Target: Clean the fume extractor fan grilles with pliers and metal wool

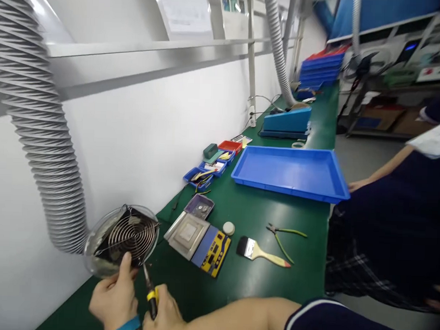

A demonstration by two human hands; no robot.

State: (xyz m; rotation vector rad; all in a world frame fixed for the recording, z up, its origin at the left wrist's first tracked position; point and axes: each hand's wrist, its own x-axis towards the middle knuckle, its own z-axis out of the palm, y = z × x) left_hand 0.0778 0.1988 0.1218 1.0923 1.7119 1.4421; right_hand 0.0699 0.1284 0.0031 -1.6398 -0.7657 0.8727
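Observation:
My left hand (pixel 116 296), with a blue band at the wrist, grips the lower edge of a black fan, thumb against its round wire guard (pixel 134 236). The fan sits in a clear round hood (pixel 94 249) at the mouth of a grey corrugated duct (pixel 57 178). My right hand (pixel 164 312) is closed around a screwdriver (pixel 151 297) with a black and yellow handle. Its metal shaft points up to the fan's lower right corner; whether the tip touches is too small to tell.
On the green bench stand a solder pot (pixel 199 241), a paint brush (pixel 262 253), side cutters (pixel 284 234), a round white lid (pixel 228 228) and a purple tray (pixel 200 206). Beyond lies a large blue tray (pixel 288 170). Another person's hand (pixel 360 184) is at its right edge.

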